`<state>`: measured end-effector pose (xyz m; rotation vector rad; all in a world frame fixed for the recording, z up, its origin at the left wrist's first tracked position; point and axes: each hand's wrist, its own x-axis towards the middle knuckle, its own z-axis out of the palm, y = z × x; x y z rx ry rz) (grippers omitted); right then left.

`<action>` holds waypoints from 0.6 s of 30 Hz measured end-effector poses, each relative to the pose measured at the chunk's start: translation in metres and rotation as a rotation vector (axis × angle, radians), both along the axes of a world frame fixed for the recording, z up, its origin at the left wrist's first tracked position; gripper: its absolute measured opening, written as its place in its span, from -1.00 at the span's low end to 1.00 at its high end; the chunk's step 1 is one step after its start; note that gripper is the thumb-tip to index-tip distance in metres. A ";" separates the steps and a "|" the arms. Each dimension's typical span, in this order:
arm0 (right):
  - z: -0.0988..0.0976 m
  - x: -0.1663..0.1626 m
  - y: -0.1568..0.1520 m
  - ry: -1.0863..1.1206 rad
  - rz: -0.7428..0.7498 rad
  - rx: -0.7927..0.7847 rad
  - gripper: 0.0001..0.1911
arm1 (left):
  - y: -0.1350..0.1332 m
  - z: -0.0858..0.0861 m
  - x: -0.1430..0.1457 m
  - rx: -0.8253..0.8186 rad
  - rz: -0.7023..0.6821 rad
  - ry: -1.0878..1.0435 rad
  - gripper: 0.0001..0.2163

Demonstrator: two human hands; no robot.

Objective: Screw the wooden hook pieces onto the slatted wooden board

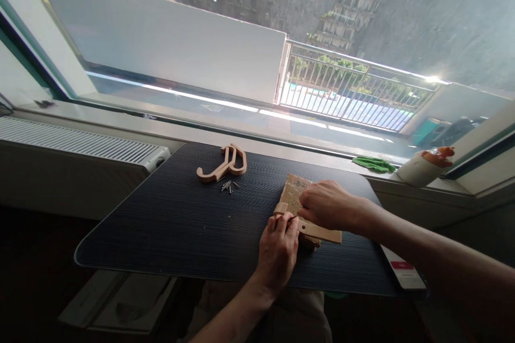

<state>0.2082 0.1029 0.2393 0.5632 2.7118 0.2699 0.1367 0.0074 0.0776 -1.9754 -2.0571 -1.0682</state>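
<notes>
My left hand (277, 252) grips a flat wooden strip (325, 234) near its left part, fingers bent over it. A round hole shows in the strip just right of those fingers. The strip lies across a piece of brown cardboard (290, 190) dotted with small holes. My right hand (326, 203) is closed in a fist above the strip. A thin dark point shows between the two hands, but what the right fist holds is mostly hidden. Left of the hands, curved wooden hooks (231, 163) lie beside several screws or nails (229, 186).
The dark table (161, 225) stands against a window sill. A phone (404, 270) lies at its right edge, under my right forearm. On the sill are a green cloth (374, 164) and a white container (418, 170). A radiator (80, 139) is at left.
</notes>
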 end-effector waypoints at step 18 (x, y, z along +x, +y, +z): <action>0.013 -0.014 -0.014 0.037 0.108 0.046 -0.75 | 0.001 -0.001 -0.001 0.027 0.005 0.015 -0.75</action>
